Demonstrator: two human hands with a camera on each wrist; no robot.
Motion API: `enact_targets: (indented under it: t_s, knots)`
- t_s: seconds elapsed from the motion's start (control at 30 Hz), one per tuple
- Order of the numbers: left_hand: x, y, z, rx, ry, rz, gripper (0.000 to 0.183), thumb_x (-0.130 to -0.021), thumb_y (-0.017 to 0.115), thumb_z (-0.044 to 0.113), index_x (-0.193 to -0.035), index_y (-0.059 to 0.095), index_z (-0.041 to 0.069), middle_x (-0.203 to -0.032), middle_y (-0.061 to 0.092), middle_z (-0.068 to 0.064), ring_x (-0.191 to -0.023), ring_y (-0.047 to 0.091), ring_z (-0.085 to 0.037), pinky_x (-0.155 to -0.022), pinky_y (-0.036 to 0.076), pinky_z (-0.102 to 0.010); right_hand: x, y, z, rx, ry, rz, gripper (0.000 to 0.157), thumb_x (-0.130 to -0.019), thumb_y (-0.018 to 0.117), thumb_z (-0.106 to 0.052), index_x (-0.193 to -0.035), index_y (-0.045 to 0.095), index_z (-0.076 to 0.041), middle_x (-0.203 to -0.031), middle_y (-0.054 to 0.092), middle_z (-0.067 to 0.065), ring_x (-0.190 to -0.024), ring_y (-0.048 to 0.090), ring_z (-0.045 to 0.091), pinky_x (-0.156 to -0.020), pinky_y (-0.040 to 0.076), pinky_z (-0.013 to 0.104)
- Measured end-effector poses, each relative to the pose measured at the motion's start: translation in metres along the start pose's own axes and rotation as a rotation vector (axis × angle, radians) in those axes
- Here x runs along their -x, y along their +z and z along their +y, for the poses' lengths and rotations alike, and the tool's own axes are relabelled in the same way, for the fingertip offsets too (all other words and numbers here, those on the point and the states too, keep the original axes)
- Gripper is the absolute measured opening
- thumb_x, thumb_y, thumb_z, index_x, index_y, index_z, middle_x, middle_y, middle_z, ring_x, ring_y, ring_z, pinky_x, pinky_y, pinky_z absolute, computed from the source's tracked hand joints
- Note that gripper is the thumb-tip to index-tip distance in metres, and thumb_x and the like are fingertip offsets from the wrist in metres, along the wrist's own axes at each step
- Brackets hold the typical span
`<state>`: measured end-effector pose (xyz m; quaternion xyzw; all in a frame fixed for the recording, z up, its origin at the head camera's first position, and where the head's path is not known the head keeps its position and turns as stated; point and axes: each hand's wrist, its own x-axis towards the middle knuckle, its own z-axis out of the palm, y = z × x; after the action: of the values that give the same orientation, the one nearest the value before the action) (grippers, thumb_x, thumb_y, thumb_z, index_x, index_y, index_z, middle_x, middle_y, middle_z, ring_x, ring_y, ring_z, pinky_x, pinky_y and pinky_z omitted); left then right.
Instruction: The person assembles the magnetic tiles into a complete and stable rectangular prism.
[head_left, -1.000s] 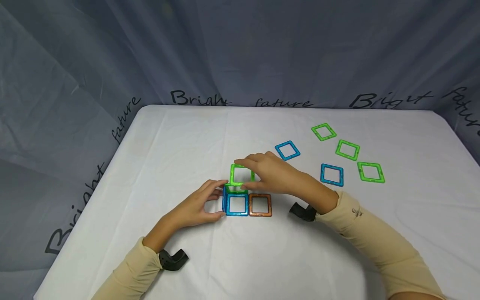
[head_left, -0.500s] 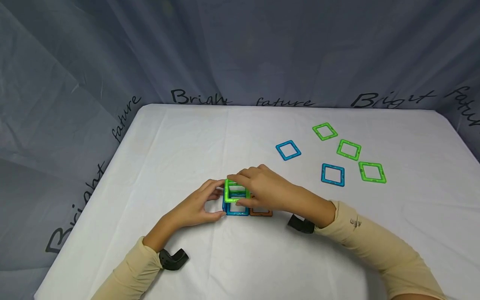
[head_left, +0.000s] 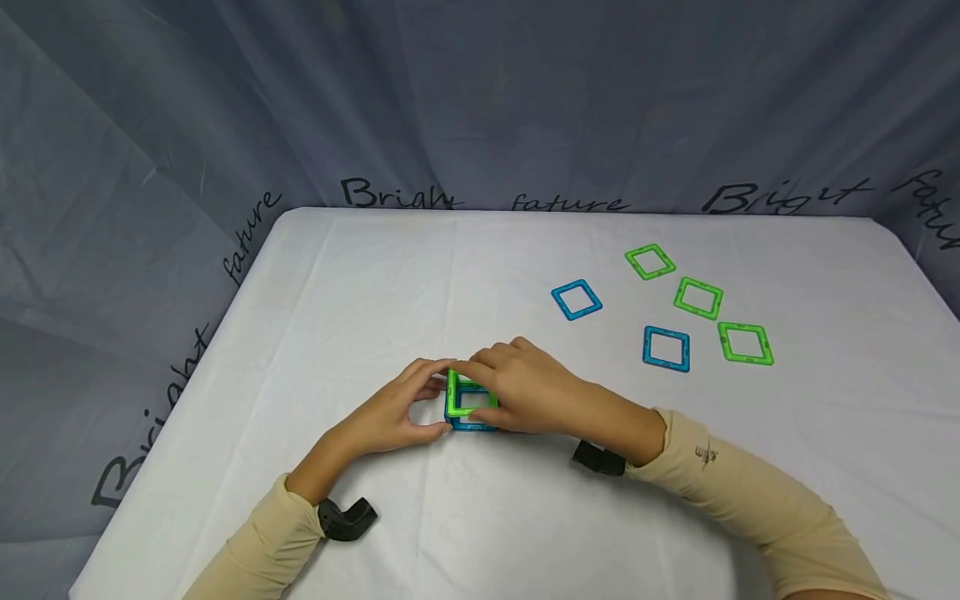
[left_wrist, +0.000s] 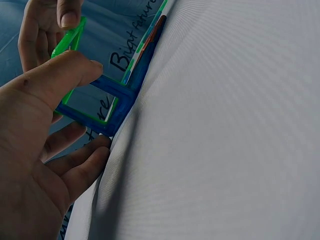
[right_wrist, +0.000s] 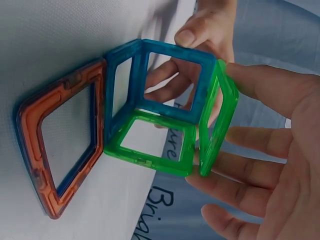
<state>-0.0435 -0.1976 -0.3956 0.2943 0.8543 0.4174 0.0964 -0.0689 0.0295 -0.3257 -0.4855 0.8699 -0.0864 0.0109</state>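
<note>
My left hand (head_left: 393,412) holds an upright blue magnetic tile (right_wrist: 165,109) by its edges, thumb on the near side, fingers on the far side. A flat blue magnetic tile (right_wrist: 110,100) forms the base, and an upright green magnetic tile (right_wrist: 150,162) stands at its back. My right hand (head_left: 525,387) pinches another green magnetic tile (right_wrist: 224,130) by its edges; it lies across the top, right at the upper edges of the two upright ones. Beside the base is a flat orange magnetic tile (right_wrist: 40,160), covered by my right hand in the head view.
Two loose blue tiles (head_left: 666,364) (head_left: 592,310) and several green tiles (head_left: 746,359) lie flat on the white tablecloth (head_left: 360,283), behind and right of my right hand. A grey curtain (head_left: 480,100) with handwriting hangs behind the table.
My right hand has brought the green tile toward me and slightly left, from behind the small structure to over its top. My left hand stays in place on the upright blue tile.
</note>
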Motion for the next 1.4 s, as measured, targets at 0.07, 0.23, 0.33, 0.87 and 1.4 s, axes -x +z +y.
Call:
enact_targets:
  t_s: [0.07, 0.23, 0.33, 0.87, 1.4]
  knots:
    - [0.0001, -0.0002, 0.0005, 0.001, -0.005, -0.001, 0.072, -0.079, 0.07, 0.017, -0.139, 0.031, 0.014, -0.125, 0.042, -0.003, -0.115, 0.051, -0.017, -0.097, 0.046, -0.024, 0.0, 0.0004, -0.0003, 0.019, -0.008, 0.008, 0.061, -0.08, 0.067, -0.042, -0.129, 0.051, -0.01, -0.111, 0.063, 0.005, -0.1, 0.058, 0.02, -0.084, 0.049, 0.038]
    - [0.0001, -0.0003, 0.001, 0.007, -0.006, 0.0, 0.071, -0.079, 0.07, 0.017, -0.139, 0.031, 0.015, -0.125, 0.042, -0.003, -0.115, 0.051, -0.016, -0.097, 0.046, -0.024, 0.0002, 0.0013, -0.0007, 0.047, -0.012, 0.019, 0.06, -0.08, 0.067, -0.043, -0.127, 0.052, -0.009, -0.111, 0.063, 0.004, -0.099, 0.059, 0.02, -0.083, 0.049, 0.037]
    - [-0.0003, -0.0002, 0.0007, 0.01, -0.002, 0.002, 0.071, -0.079, 0.07, 0.017, -0.139, 0.031, 0.016, -0.126, 0.042, -0.002, -0.115, 0.051, -0.016, -0.097, 0.046, -0.024, 0.0001, 0.0013, -0.0012, 0.059, -0.009, 0.017, 0.06, -0.08, 0.066, -0.043, -0.127, 0.053, -0.009, -0.111, 0.063, 0.004, -0.1, 0.058, 0.02, -0.084, 0.049, 0.037]
    - [0.0002, 0.0001, 0.0003, -0.006, 0.0, 0.007, 0.075, -0.079, 0.072, 0.022, -0.14, 0.03, 0.015, -0.124, 0.043, -0.003, -0.113, 0.053, -0.016, -0.096, 0.047, -0.024, 0.003, 0.0053, -0.0033, 0.125, 0.008, 0.053, 0.058, -0.079, 0.066, -0.045, -0.123, 0.056, -0.008, -0.113, 0.063, 0.004, -0.101, 0.058, 0.019, -0.083, 0.048, 0.036]
    - [0.0004, -0.0006, 0.0019, 0.024, -0.063, -0.016, 0.074, -0.083, 0.067, 0.029, -0.143, 0.026, 0.015, -0.126, 0.042, -0.003, -0.114, 0.054, -0.017, -0.097, 0.047, -0.028, 0.0045, 0.0085, -0.0043, 0.166, 0.006, 0.102, 0.057, -0.077, 0.068, -0.047, -0.117, 0.059, -0.008, -0.109, 0.065, 0.002, -0.097, 0.059, 0.018, -0.077, 0.047, 0.033]
